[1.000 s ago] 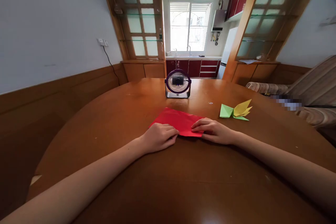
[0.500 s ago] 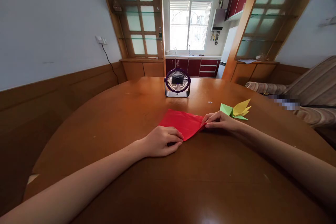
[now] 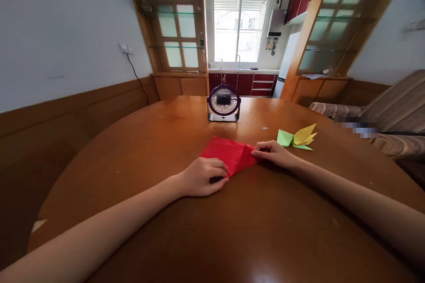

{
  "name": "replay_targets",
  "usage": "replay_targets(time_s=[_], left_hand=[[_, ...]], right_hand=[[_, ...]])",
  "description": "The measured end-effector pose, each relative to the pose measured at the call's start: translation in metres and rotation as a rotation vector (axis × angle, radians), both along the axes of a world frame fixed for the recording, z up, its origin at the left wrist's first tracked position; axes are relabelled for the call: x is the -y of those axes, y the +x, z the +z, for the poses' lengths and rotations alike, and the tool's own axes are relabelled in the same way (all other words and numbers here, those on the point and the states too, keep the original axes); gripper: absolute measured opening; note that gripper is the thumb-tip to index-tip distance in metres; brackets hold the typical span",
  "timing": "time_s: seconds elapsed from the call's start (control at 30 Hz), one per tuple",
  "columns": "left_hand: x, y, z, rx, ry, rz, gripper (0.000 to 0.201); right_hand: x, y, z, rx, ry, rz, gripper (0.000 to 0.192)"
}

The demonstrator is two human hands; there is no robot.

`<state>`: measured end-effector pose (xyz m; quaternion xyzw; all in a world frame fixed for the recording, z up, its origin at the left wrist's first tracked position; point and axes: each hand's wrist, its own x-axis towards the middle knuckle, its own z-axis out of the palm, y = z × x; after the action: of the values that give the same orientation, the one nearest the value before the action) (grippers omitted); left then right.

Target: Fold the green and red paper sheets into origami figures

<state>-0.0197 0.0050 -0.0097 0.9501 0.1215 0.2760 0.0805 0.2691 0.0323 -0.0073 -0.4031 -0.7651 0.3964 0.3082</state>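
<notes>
A sheet of red origami paper lies on the brown table, its right part folded up and over. My left hand rests at the near-left edge of the sheet, fingers bent and holding it down close to the near corner. The right corner is pinched between the thumb and forefinger of my right hand, which draws that flap inward. Just behind my right hand sits a folded paper piece, with green folds and yellow points.
A small purple desk fan stands beyond the paper on the wooden table. To the right is a striped sofa. Past the table are glass-shelved cabinets and a kitchen window.
My right hand has moved slightly left with the paper's right corner, and a folded flap now shows on the sheet. My left hand stays in place on the paper.
</notes>
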Motion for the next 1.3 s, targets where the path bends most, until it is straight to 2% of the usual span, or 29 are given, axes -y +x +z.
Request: replay_targets(time_s=[0.13, 0.4, 0.7, 0.97, 1.3], left_hand=[[-0.0005, -0.0001, -0.0009, 0.005, -0.005, 0.019, 0.024], [-0.0014, 0.0005, -0.0036, 0.007, 0.047, 0.039, 0.028], [-0.0036, -0.0003, -0.0062, -0.032, 0.114, 0.079, 0.029], [-0.0013, 0.0, -0.0033, -0.095, 0.212, 0.081, 0.03], [0.0023, 0.0025, -0.0013, -0.156, 0.323, 0.11, 0.033]], right_hand=[[0.0002, -0.0013, -0.0013, 0.039, 0.052, -0.02, 0.045], [-0.0003, -0.0013, -0.0024, 0.032, 0.051, -0.021, 0.044], [0.0001, -0.0042, -0.0068, -0.044, 0.087, -0.046, 0.034], [-0.0013, -0.0006, -0.0084, 0.117, 0.22, -0.058, 0.036], [0.0016, -0.0035, -0.0076, 0.196, 0.353, 0.019, 0.032]])
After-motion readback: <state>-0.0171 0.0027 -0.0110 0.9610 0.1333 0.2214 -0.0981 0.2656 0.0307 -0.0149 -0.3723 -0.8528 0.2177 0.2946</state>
